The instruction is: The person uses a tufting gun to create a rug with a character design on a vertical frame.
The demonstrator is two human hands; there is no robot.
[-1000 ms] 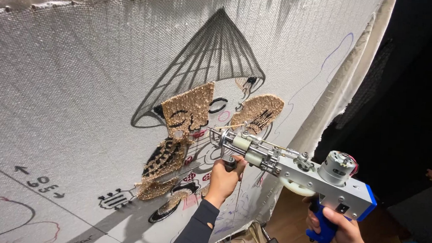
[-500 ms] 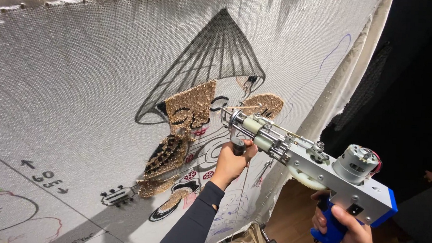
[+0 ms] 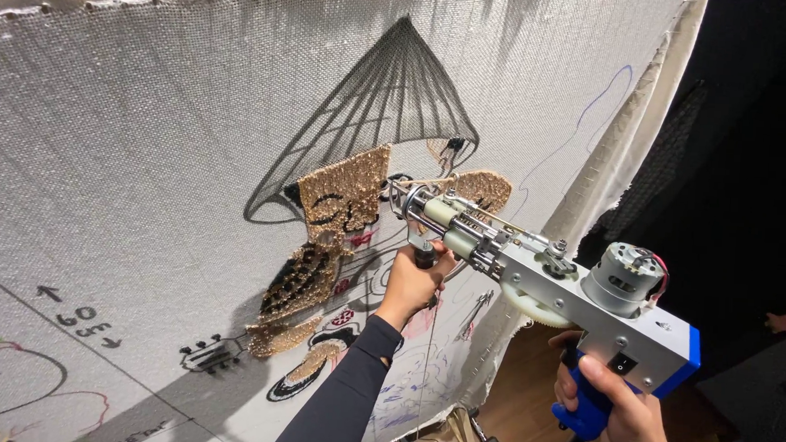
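Tufting gun (image 3: 551, 288) pressed against stretched cloth (image 3: 146, 145), near its middle.
Left hand (image 3: 412, 280) clamped on front grip, right hand (image 3: 620, 412) wrapped around blue rear handle, needle beside tan tufted patch (image 3: 345, 196).

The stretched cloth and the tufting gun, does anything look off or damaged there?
Nothing stands out. The cloth is taut and untorn, the tufted patches look even, and the left hand and right hand grip the tufting gun squarely against it.
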